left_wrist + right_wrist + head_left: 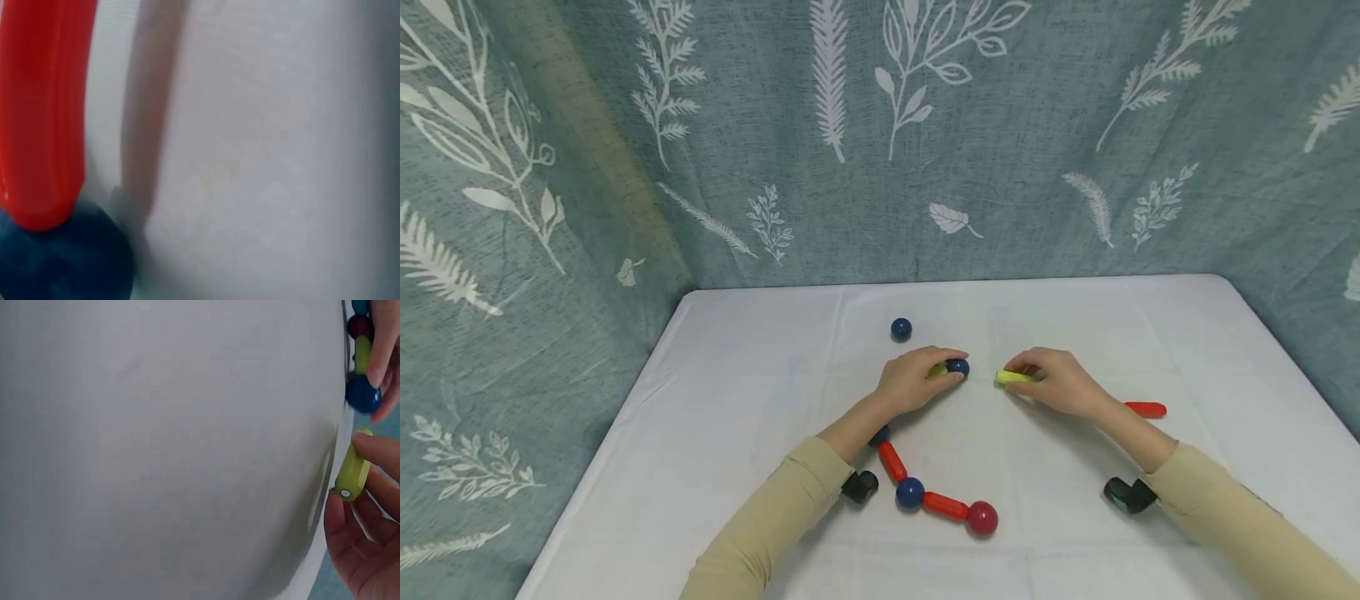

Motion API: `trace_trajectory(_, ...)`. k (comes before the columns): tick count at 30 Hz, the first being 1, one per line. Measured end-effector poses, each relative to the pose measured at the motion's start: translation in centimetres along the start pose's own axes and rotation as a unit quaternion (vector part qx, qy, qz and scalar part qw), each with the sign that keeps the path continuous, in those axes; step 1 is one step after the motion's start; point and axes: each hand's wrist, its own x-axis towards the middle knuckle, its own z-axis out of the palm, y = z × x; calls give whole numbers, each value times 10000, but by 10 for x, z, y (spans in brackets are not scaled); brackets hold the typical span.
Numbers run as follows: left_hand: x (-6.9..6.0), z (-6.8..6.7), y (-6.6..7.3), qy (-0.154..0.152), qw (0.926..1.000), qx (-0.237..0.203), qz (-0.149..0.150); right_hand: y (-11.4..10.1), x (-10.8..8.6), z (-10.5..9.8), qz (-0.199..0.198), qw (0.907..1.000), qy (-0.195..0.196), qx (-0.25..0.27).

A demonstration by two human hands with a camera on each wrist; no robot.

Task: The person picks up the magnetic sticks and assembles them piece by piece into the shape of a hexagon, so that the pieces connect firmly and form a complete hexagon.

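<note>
My left hand (916,382) grips a blue ball (958,367) between thumb and fingers. A yellow-green rod (938,370) joins that ball, partly under the hand. In the right wrist view, a dark red ball (360,326) sits at this rod's other end. Across a small gap, my right hand (1062,383) pinches a loose yellow-green rod (354,472), with a pale dot on its end face. Below the left wrist runs a chain of red rods (946,506) and blue balls (910,493), ending in a red ball (982,518); the forearm hides its upper part.
A single blue ball (901,329) lies beyond the left hand on the white table (760,375). One red rod (1147,409) lies beside the right wrist, partly covered. Black wrist devices (1129,495) sit under both forearms. A patterned curtain (1015,167) hangs behind.
</note>
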Motion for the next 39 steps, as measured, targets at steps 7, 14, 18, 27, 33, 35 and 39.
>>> trace_trajectory(7,-3,1,2,60,10000,-12,-25,-11,19,18,-331,9993,107,115)
trace_trajectory(14,-7,3,4,239,9997,70,-39,-18,26,23,-506,9986,57,146)
trace_trajectory(18,-12,2,4,360,9992,179,-48,-22,28,25,-516,9986,-15,131)
trace_trajectory(27,-23,-9,-1,524,9959,685,-258,-25,35,29,-470,9987,-79,175)
trace_trajectory(33,-25,-11,-11,558,9963,606,-238,-33,44,35,-659,9975,-167,218)
trace_trajectory(35,-26,-11,-14,530,9973,487,-163,-35,49,36,-610,9976,-207,236)
trace_trajectory(39,-29,-11,-17,562,9978,347,-64,-37,65,37,-282,9990,-212,283)
